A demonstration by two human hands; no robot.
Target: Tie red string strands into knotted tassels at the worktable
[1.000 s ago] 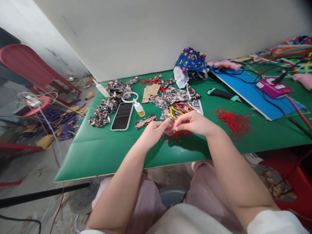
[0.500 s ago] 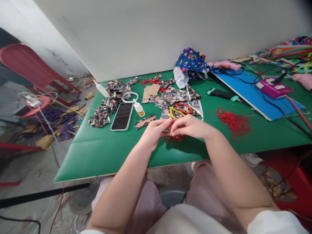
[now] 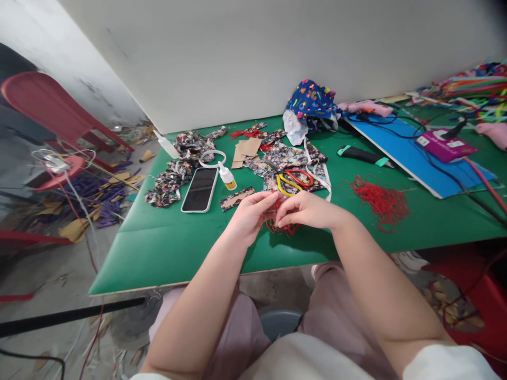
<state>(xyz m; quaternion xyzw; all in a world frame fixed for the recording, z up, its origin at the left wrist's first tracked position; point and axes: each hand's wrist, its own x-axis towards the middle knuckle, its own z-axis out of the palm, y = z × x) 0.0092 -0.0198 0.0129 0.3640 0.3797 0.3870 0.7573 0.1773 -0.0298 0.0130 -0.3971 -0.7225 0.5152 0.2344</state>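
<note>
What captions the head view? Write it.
Bare left hand and bare right hand close together over tangled red thread on a glossy green tabletop.

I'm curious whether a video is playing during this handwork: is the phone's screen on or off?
Off, it seems: the phone lies face up on the green table, its glass plain black.

No readable text on the small bottle (image 3: pixel 227 178); none legible on the purple packet (image 3: pixel 447 145) either.
</note>
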